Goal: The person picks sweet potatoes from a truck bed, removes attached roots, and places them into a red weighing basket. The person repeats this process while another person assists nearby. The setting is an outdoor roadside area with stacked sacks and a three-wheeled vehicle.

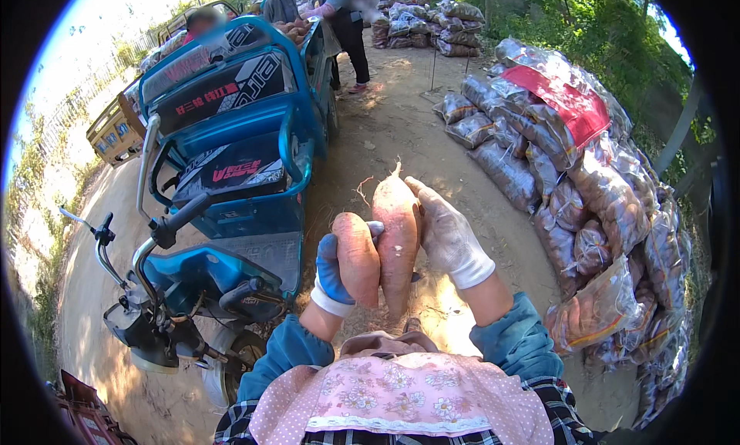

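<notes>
Frame centre: left hand (331, 269) grips shorter sweet potato (356, 260); right hand (449, 231) grasps longer sweet potato (396, 241). Blue tricycle (243, 215), upper left.

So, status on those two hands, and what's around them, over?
Left grip around shorter sweet potato. Right grip against longer sweet potato. Nearby: blue three-wheeler on the left, piled bags on the right.

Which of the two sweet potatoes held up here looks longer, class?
The longer sweet potato is the one against the right hand: it reaches both higher and lower in the view than the shorter sweet potato in the left hand.
</notes>
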A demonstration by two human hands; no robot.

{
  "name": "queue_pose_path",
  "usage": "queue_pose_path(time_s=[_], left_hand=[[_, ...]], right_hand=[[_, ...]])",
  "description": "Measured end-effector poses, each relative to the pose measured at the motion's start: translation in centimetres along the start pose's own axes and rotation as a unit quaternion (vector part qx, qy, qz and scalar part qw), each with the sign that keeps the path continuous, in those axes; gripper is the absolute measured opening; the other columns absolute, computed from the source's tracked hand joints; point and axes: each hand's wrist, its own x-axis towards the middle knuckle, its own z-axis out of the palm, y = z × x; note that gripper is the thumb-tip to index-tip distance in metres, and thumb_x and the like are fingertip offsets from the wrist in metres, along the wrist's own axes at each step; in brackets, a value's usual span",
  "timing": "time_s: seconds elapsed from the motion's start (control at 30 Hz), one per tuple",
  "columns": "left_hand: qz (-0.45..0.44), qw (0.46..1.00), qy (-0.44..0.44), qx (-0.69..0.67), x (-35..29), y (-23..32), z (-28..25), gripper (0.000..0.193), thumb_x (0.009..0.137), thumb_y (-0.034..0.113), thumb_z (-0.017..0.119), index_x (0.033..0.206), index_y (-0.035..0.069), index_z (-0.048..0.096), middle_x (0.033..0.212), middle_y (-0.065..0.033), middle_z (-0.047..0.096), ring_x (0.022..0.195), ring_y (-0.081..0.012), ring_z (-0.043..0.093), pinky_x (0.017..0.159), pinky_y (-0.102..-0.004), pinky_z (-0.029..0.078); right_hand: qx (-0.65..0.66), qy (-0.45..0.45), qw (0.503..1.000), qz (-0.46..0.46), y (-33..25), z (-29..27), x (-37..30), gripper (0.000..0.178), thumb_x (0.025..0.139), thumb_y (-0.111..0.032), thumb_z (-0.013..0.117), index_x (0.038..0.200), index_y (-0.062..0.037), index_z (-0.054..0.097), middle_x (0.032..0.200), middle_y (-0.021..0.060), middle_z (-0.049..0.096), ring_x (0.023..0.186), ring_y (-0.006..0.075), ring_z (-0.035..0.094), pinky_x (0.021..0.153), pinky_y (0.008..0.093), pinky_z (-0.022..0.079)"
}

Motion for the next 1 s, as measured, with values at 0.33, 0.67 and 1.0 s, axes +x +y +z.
queue_pose_path(time_s=[0.33, 0.67, 1.0], left_hand=[[0.084, 0.996, 0.01, 0.028, 21.9, 7.5, -10.2, 0.073, 0.085, 0.063, 0.062, 0.126, 0.003, 0.063, 0.128, -0.0144, 0.063, 0.121, -0.0323, 0.059, 0.108, -0.0482, 0.044], [0.057, 0.948, 0.075, 0.304, 44.5, 15.4, -27.7, 0.065, 0.094, 0.054, 0.051, 0.132, 0.002, 0.049, 0.132, -0.0122, 0.055, 0.122, -0.0259, 0.053, 0.111, -0.0371, 0.038], [0.006, 0.977, 0.059, 0.205, 63.6, 28.7, -37.2, 0.068, 0.087, 0.058, 0.059, 0.123, 0.001, 0.062, 0.124, -0.0141, 0.062, 0.118, -0.0266, 0.056, 0.112, -0.0368, 0.033]], right_hand=[[-0.305, -0.013, 0.95, -0.061, -8.5, -12.0, 21.2, 0.055, 0.103, -0.033, 0.051, 0.145, 0.0005, 0.042, 0.138, 0.012, 0.054, 0.123, 0.02, 0.053, 0.103, 0.0349, 0.042], [-0.776, -0.187, 0.504, -0.33, -13.2, -15.5, 43.6, 0.047, 0.083, -0.028, 0.067, 0.122, -0.0019, 0.061, 0.128, 0.0169, 0.058, 0.122, 0.036, 0.051, 0.106, 0.0525, 0.035], [-0.747, -0.104, 0.597, -0.274, -22.7, -25.9, 71.1, 0.064, 0.077, -0.034, 0.077, 0.13, -0.0046, 0.057, 0.135, 0.0235, 0.051, 0.129, 0.0462, 0.043, 0.109, 0.0562, 0.031]])
